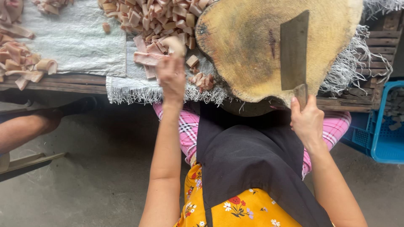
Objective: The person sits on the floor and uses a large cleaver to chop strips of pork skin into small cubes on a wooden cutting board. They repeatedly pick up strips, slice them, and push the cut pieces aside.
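The right hand [308, 122] grips a cleaver [294, 52] resting flat on the round chopping block [244, 50], while the left hand [171, 75] fingers clasp a pale meat strip [173, 43] from the bench pile

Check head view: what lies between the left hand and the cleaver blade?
Bare top of the round wooden chopping block separates the left hand from the steel cleaver; a few pink meat pieces lie by the block's edge.

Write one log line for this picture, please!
left hand: grasping pork strip | right hand: holding cleaver | cleaver: flat on wooden chopping block
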